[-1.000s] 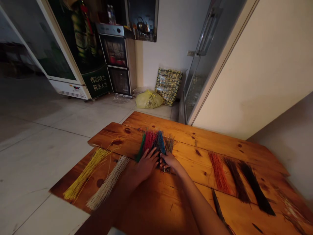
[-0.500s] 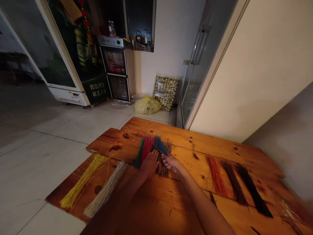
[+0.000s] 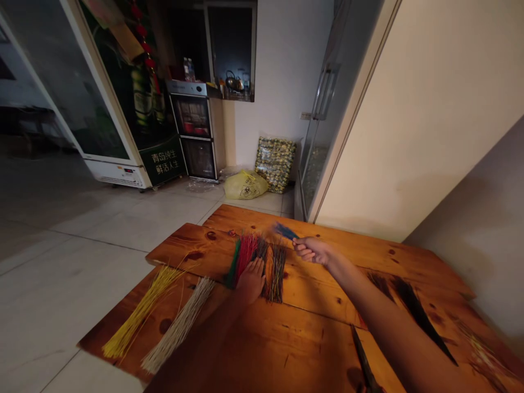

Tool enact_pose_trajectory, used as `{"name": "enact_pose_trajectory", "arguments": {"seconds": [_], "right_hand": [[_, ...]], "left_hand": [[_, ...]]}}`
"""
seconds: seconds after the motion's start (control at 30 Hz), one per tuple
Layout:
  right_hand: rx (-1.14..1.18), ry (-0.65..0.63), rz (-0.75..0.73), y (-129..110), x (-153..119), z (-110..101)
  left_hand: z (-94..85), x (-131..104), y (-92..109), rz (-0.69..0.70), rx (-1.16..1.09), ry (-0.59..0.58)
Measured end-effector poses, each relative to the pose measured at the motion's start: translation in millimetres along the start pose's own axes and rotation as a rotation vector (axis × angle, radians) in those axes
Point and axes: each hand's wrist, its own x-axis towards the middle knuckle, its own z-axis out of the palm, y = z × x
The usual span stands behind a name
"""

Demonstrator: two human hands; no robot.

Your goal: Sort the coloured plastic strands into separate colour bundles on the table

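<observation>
My right hand is closed round a bundle of thin blue strands, held above the table with its loose ends pointing left. My left hand lies flat, fingers stretched, over bundles of strands on the wood. Beside and under it are a red bundle and a green bundle, with dark strands near the fingertips. Just right of that hand lies a mixed dark bundle. Farther left are a yellow bundle and a pale bundle.
On the wooden table, a brown bundle and a black bundle lie at right, partly behind my right forearm. A dark pointed tool lies at the near edge. Beyond stand a glass-door cabinet and a yellow bag.
My right hand has lifted the blue bundle off the others and moved up and right. My left hand stays on the bundles. My right forearm now covers the orange bundle.
</observation>
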Motion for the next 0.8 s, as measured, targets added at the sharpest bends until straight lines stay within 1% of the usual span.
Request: {"name": "enact_pose_trajectory", "arguments": {"seconds": [0.07,0.13,0.2,0.23,0.27,0.3,0.33,0.4,0.5,0.53,0.6,0.67,0.77,0.8], "right_hand": [[0.033,-0.020,-0.027,-21,-19,-9],[0.069,-0.030,-0.088,-36,-42,-14],[0.105,-0.022,-0.193,-40,-70,-11],[0.124,-0.011,-0.256,-36,-84,-7],[0.157,0.007,-0.344,-28,-98,-1],[0.253,0.029,-0.487,-17,-111,7],[0.327,0.041,-0.574,-3,-123,14],[0.421,0.040,-0.612,27,-143,28],[0.498,0.012,-0.580,67,-166,40],[0.520,-0.004,-0.557,77,-173,42],[0.569,-0.042,-0.506,94,-184,45],[0.628,-0.090,-0.453,108,-193,46],[0.729,-0.179,-0.388,126,-204,52],[0.762,-0.207,-0.374,132,-206,54]], "left_hand": [[0.4,0,0,-0.005,0.003,0.001],[-0.8,1,1,-0.011,0.008,0.008],[-4.8,2,2,-0.014,0.015,0.022],[-8.1,2,2,-0.014,0.018,0.032],[-12.2,2,3,-0.014,0.021,0.046],[-17.2,1,3,-0.014,0.021,0.064],[-23.0,0,4,-0.018,0.019,0.084],[-36.8,-3,9,-0.030,0.013,0.125],[-62.0,-11,28,-0.066,-0.044,0.182],[-71.2,-13,37,-0.108,-0.138,0.218],[-90.1,-16,61,-0.166,-0.416,0.285],[-108.4,-16,86,-0.137,-0.757,0.298],[-133.1,-11,119,-0.101,-1.172,0.220],[-140.6,-8,127,-0.108,-1.301,0.172]]}}
